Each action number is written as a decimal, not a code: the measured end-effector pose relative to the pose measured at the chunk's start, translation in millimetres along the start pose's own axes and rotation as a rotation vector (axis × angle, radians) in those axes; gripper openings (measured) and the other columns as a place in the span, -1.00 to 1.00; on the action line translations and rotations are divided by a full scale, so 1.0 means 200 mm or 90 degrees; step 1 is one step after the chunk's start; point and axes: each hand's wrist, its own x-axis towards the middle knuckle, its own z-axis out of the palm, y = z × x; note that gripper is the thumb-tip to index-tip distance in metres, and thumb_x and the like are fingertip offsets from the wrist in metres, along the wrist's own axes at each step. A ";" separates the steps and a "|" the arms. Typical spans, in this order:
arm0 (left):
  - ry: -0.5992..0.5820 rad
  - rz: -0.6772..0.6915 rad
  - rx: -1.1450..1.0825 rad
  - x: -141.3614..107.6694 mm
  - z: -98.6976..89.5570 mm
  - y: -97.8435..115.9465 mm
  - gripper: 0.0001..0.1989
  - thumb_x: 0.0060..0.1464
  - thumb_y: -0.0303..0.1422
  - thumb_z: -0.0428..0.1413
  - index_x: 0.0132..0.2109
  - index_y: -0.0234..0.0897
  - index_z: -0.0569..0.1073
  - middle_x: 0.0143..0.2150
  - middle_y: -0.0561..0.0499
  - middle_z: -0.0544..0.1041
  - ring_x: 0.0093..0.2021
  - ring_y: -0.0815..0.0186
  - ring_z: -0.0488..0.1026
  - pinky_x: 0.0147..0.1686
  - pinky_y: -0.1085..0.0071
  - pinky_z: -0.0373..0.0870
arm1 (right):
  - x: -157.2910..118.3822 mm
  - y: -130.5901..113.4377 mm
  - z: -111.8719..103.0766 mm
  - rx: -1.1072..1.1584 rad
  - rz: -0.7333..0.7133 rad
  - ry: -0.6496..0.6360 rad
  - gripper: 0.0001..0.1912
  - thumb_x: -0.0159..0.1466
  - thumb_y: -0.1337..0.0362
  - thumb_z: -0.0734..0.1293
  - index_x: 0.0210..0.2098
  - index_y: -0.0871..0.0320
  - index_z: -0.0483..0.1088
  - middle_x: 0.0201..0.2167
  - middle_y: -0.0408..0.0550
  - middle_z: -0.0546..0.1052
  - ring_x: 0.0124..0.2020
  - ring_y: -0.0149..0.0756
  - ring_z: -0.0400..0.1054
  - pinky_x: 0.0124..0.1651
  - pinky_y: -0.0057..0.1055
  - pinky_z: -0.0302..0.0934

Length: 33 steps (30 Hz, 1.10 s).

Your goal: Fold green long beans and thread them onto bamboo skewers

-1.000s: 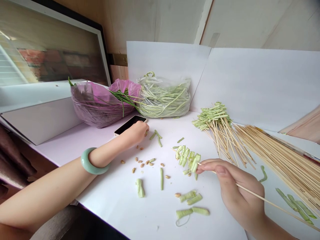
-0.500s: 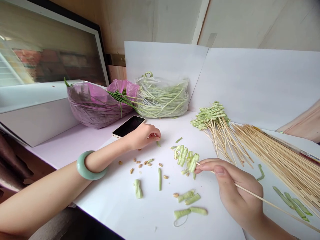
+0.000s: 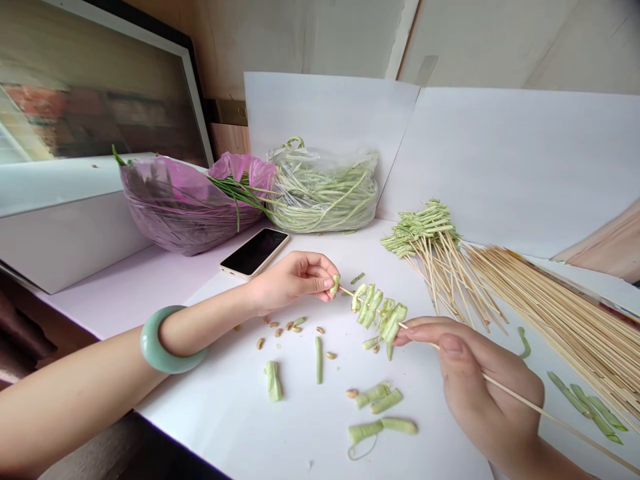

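Note:
My left hand [image 3: 305,283], with a pale green bangle [image 3: 173,339] on its wrist, pinches a short bean piece [image 3: 335,285] at the tip of a thin wooden skewer [image 3: 520,396]. Several bean pieces [image 3: 373,308] are threaded across the skewer near that tip. My right hand [image 3: 480,373] grips the skewer just behind them, thumb and fingers closed, and its long bare end runs off to the lower right. Below the hands, cut bean pieces [image 3: 319,360] and small tan beans [image 3: 331,355] lie on the white table [image 3: 250,433].
A phone [image 3: 255,252] lies behind my left hand. At the back stand a purple bag [image 3: 185,207] and a clear bag of long beans [image 3: 325,193]. Finished-looking bean skewers [image 3: 425,227] and bare skewers [image 3: 555,320] lie to the right, near loose green pieces [image 3: 585,405].
My left hand has lifted the bean piece and brought it right, up to the skewer's tip. My right hand has shifted slightly right, still holding the skewer.

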 end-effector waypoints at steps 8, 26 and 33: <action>0.009 -0.010 -0.065 0.00 0.01 0.00 -0.73 -0.11 -0.35 0.34 -0.27 -0.43 0.52 -0.40 -0.02 0.52 -0.44 0.41 0.45 -0.33 0.44 0.43 | 0.01 0.00 0.00 0.003 -0.011 -0.010 -0.69 0.36 0.45 0.11 -0.21 0.06 0.45 -0.32 -0.17 0.56 -0.19 -0.39 0.47 -0.09 -0.56 0.35; -0.002 -0.044 -0.098 -0.02 0.03 0.00 -0.78 -0.19 -0.39 0.38 -0.40 -0.43 0.53 -0.50 0.01 0.55 -0.50 0.45 0.44 -0.39 0.50 0.40 | 0.01 0.00 0.00 -0.016 -0.020 -0.034 -0.73 0.34 0.44 0.14 -0.24 0.04 0.43 -0.34 -0.18 0.57 -0.26 -0.38 0.50 -0.18 -0.55 0.38; -0.035 -0.071 -0.142 -0.03 0.06 -0.02 -0.73 -0.25 -0.36 0.40 -0.40 -0.43 0.55 -0.49 0.00 0.56 -0.50 0.45 0.46 -0.41 0.51 0.41 | 0.01 0.01 0.02 0.019 0.008 -0.052 -0.73 0.37 0.41 0.13 -0.25 0.04 0.44 -0.34 -0.20 0.57 -0.24 -0.42 0.49 -0.15 -0.59 0.36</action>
